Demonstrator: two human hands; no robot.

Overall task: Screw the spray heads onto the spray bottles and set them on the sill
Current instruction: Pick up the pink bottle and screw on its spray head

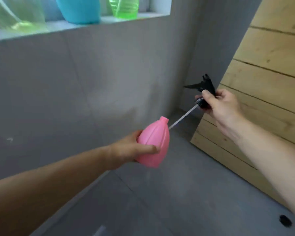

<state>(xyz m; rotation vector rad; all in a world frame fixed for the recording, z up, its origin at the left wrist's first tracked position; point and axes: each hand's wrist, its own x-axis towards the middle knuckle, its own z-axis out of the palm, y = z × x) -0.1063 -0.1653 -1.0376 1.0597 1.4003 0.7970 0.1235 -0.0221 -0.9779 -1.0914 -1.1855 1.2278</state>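
Note:
My left hand (pixel 131 147) grips a pink spray bottle (pixel 154 142) around its body, with the open neck tilted up and to the right. My right hand (pixel 223 106) holds a black spray head (pixel 205 88) up to the right of the bottle. The head's thin clear tube (pixel 182 117) slants down to the left, and its tip lies just right of the bottle's neck, outside the opening. On the white sill (pixel 85 27) above stand a green bottle (pixel 123 7), a blue bottle (pixel 78 9) and a blurred pale green bottle (pixel 19 16); their tops are cut off.
A grey wall (pixel 92 82) runs below the sill and meets a grey tiled floor (pixel 177 193). A wooden plank panel (pixel 262 82) leans at the right. A small dark round spot (pixel 285 220) lies on the floor at the lower right.

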